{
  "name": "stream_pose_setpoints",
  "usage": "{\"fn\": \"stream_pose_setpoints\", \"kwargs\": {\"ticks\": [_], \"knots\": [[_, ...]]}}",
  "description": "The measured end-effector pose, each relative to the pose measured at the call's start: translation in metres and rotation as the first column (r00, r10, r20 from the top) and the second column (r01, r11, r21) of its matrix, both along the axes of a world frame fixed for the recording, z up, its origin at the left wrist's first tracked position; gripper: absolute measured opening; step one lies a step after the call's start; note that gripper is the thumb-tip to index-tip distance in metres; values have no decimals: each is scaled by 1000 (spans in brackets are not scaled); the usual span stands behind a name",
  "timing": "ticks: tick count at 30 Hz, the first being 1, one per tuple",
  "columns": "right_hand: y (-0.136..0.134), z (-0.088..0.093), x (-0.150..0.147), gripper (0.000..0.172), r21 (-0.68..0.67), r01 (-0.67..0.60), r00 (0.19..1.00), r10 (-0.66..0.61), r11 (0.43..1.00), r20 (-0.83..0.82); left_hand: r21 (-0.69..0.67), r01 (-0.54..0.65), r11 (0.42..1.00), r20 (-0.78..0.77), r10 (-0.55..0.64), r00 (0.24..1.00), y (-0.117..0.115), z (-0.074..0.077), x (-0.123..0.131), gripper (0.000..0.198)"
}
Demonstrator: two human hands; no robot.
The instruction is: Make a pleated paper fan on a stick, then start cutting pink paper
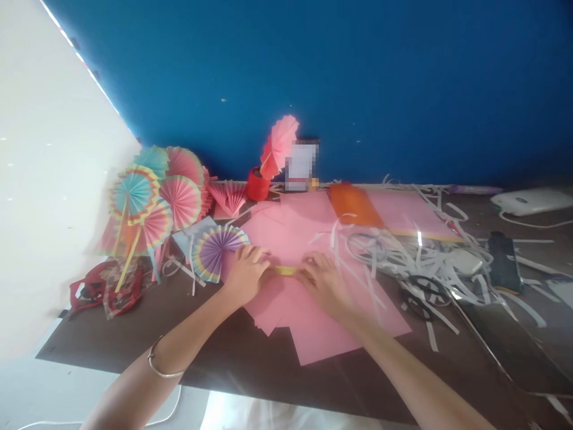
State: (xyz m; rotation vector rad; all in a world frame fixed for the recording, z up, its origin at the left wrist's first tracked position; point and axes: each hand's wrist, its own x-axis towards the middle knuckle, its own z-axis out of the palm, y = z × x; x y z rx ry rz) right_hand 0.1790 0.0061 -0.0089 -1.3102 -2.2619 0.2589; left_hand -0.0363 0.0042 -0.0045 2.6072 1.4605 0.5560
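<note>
A narrow yellow paper strip stretches between my two hands, above pink paper sheets. My left hand has its fingers closed on the strip's left end. At the right end, the fingers of my right hand pinch the same strip. Both ends are hidden under the fingers, so whether it is folded I cannot tell. Just left of my left hand lies a half-opened pleated paper fan in purple, blue and yellow, partly behind that hand.
Several finished paper fans stand at the left, above a red bundle in clear plastic. A red pot holds pink fans at the back. Orange paper lies behind. White paper strips and scissors clutter the right.
</note>
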Motion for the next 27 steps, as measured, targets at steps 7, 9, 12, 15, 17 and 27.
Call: {"fn": "stream_pose_setpoints", "kwargs": {"ticks": [7, 9, 12, 15, 17, 27], "knots": [[0, -2, -3, 14, -22, 75, 997, -75, 997, 0, -93, -107, 990, 13, 108, 994, 2, 3, 5, 18], [0, -3, -3, 13, -34, 95, 995, -95, 995, -11, -134, -158, 978, 29, 164, 986, 2, 3, 7, 21], [0, -5, -3, 14, -40, 117, 993, -117, 992, -19, -175, -208, 962, 49, 219, 974, 3, 3, 8, 24], [0, -5, -4, 16, -45, 134, 991, -135, 990, -8, -203, -237, 950, 41, 250, 967, 3, 5, 10, 29], [-1, -5, -4, 19, -51, 145, 989, -145, 988, 0, -215, -264, 940, 19, 275, 961, 2, 8, 12, 30], [2, -8, -3, 30, -129, 177, 981, -185, 976, -57, -161, -301, 940, -83, 291, 953, 0, 10, 13, 34]]}}
